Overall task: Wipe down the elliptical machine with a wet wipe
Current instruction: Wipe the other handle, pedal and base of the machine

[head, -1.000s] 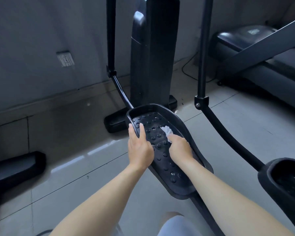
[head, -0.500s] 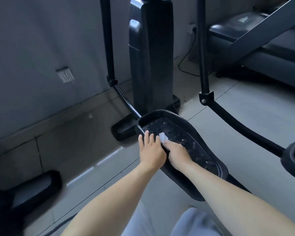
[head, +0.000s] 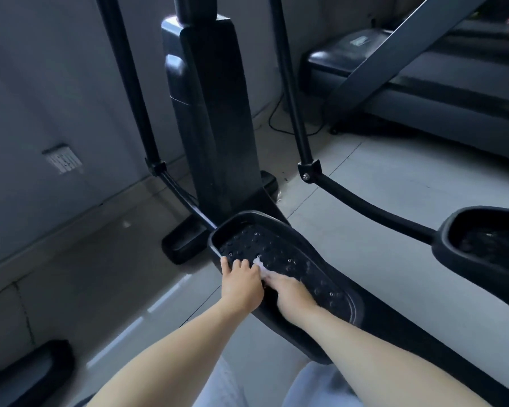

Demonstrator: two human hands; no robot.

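Note:
The black elliptical machine stands in front of me, its central column [head: 215, 118] rising ahead. Its left foot pedal [head: 291, 259], studded with small bumps, lies just below my hands. My left hand [head: 240, 284] rests on the pedal's near left rim, fingers curled over the edge. My right hand [head: 291, 295] presses a crumpled white wet wipe [head: 260, 265] onto the pedal's tread; only a bit of the wipe shows past my fingers. The right pedal [head: 482, 239] sits apart at the right edge.
Two black swing arms [head: 130, 83] flank the column. A treadmill [head: 423, 83] stands at the back right, with a cable [head: 279, 124] on the grey tiled floor. A black base foot [head: 27, 374] lies at the lower left. A wall outlet [head: 63, 160] is on the left.
My right hand has slid the wipe from mid-pedal toward the near left rim beside my left hand. My view has shifted back and up.

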